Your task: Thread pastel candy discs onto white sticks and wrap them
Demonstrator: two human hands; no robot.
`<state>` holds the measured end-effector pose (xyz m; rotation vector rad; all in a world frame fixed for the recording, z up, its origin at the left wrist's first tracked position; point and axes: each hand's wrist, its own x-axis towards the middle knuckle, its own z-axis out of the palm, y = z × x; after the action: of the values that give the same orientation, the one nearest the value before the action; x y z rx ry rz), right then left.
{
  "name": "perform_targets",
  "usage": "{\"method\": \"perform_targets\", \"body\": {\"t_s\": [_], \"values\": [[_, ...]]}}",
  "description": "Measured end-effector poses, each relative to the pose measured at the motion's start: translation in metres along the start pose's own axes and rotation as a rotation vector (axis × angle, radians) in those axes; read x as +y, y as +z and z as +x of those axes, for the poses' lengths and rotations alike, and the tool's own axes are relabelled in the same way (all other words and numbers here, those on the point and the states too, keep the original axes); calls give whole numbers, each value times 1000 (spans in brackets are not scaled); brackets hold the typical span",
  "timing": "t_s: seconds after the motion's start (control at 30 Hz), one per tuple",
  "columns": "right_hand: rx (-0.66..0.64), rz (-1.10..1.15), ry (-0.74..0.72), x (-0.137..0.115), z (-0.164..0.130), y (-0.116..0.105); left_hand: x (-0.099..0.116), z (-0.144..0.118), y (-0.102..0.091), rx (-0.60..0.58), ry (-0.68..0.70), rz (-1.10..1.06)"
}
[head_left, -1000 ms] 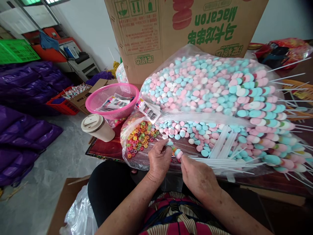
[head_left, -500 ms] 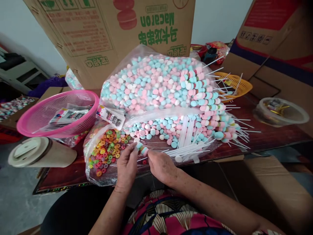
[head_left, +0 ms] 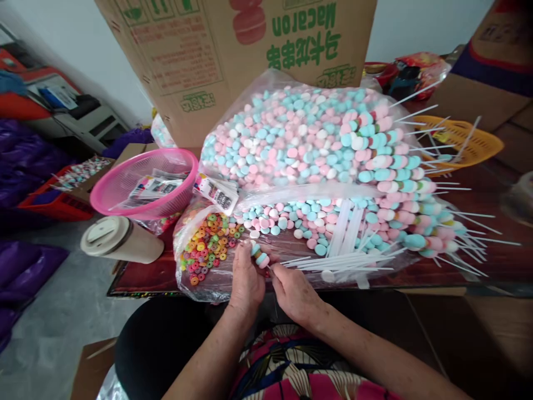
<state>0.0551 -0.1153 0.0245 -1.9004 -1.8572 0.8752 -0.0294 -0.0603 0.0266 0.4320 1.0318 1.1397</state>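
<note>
One candy skewer (head_left: pixel 260 256) is in work right now, over the near side of the table (head_left: pixel 139 279), and we'd call it part-done: blue and pink pieces are on, though the fingers mask some, so we can't give the full count. The left hand (head_left: pixel 247 280) has thumb and fingers pinched close about its left end; the right hand (head_left: pixel 298 294) is curled nearly closed on the stick at the right end. To the right, plenty looks finished: loaded skewers (head_left: pixel 387 161) stacked in plump rows. Plenty is left too, we judge: slim, smooth white sticks (head_left: pixel 341 265) lie bare in a loose sheaf, and matte pastel discs (head_left: pixel 308 214) sit before the filmy clear bag (head_left: pixel 308 193). Left, we have little bright rings (head_left: pixel 210 239) on crinkled plastic, and farther off a round pink mesh basket (head_left: pixel 125 213) holding printed packets (head_left: pixel 156 186).
</note>
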Motion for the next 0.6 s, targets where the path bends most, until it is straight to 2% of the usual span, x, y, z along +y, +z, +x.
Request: {"method": "perform_targets", "body": {"t_s": [0.17, 0.27, 0.33, 0.43, 0.53, 0.6], "values": [[-7, 38, 11, -3, 6, 10, -19, -2, -9, 25, -117, 67], [55, 145, -19, 8, 10, 7, -14, 1, -12, -53, -60, 207], [132, 222, -22, 20, 10, -2, -1, 11, -14, -95, 86, 427], [153, 245, 10, 33, 9, -16, 24, 35, -20, -2, 398, 987], [81, 246, 22, 36, 8, -21, 33, 55, -26, -34, 477, 1518], [66, 258, 34, 34, 7, -19, 28, 61, -30, -82, 503, 1625]]}}
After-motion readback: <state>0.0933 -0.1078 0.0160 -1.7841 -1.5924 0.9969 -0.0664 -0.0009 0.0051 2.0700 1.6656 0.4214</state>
